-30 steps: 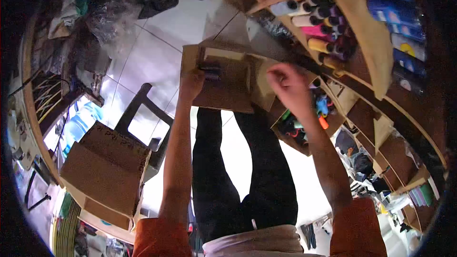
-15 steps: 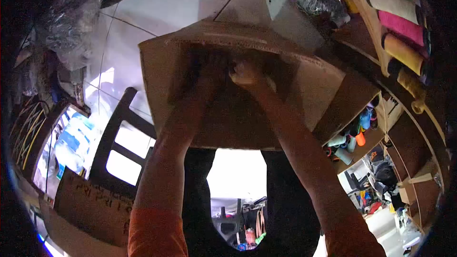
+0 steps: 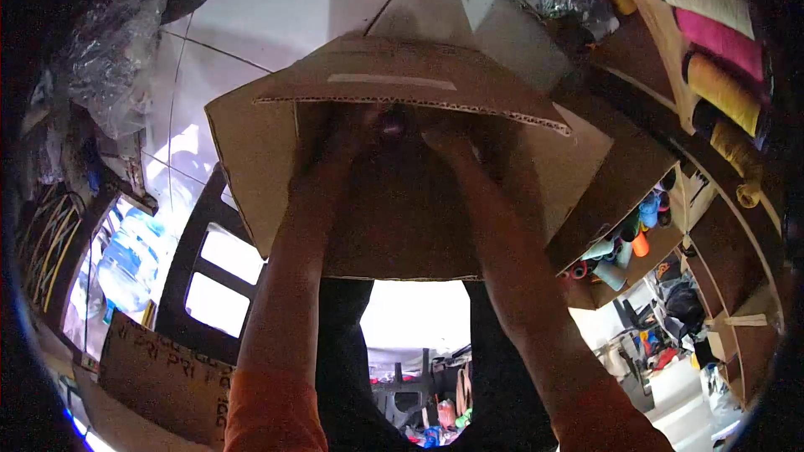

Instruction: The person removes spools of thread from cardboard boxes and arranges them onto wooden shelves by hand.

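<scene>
Both forearms reach down into an open cardboard box (image 3: 394,234), its flaps spread to the sides and across the far edge. Deep in its shadow, my left hand (image 3: 360,130) is dim and its fingers cannot be made out. My right hand (image 3: 444,138) is inside too, to the right of the left one, its fingers in dark shade under the far flap. Between the hands shows a small dark, rounded thing (image 3: 392,124) that I cannot identify.
Thread spools (image 3: 720,42) line a wooden shelf at the upper right. Below is a box of coloured spools (image 3: 641,243). Left are a dark chair (image 3: 188,276), a marked cardboard box (image 3: 159,377), a water bottle (image 3: 130,264) and clear plastic wrap (image 3: 113,59).
The view has come closer to the box. My right hand, formerly raised over its right flap, has gone inside beside my left hand. The far flap now leans over the opening.
</scene>
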Motion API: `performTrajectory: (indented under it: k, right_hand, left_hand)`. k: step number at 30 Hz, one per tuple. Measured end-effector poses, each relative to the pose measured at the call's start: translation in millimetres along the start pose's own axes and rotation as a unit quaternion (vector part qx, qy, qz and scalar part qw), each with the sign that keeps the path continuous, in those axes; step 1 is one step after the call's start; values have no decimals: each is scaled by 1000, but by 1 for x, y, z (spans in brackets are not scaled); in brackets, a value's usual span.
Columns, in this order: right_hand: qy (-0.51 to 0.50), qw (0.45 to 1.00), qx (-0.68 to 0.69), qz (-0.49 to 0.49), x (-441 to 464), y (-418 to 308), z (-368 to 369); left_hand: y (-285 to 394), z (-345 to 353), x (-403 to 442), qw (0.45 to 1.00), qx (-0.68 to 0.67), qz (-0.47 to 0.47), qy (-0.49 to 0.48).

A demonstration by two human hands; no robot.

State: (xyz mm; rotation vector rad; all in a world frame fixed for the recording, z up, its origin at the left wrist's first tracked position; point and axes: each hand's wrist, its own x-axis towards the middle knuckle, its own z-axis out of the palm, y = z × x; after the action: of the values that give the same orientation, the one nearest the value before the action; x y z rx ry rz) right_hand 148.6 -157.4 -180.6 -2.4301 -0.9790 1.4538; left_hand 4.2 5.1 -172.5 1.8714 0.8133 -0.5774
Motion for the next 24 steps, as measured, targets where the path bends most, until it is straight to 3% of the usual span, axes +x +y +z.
performTrajectory:
  k: [8, 13, 16, 18, 19, 21, 24]
  right_hand:
    - [18, 976, 218, 8, 3, -50, 55]
    - [-15, 881, 471, -34, -25, -48, -9]
    - [-30, 832, 554, -15, -73, -75, -77]
    - [-32, 817, 567, 101, -138, -120, -136]
    - [-8, 815, 575, 74, -171, -136, -156]
    - [-60, 708, 688, 149, -204, -163, -207]
    - [-134, 682, 713, 92, -263, -187, -272]
  left_hand:
    - [5, -27, 6, 996, -89, 16, 3]
    - [59, -64, -36, 960, -271, 41, 55]
    - [117, -91, -88, 898, -431, 69, 64]
    - [156, -111, -124, 846, -524, 77, 55]
    - [174, -120, -144, 818, -570, 69, 46]
    - [206, -146, -170, 759, -647, 53, 37]
    - [235, -173, -213, 677, -733, -68, -5]
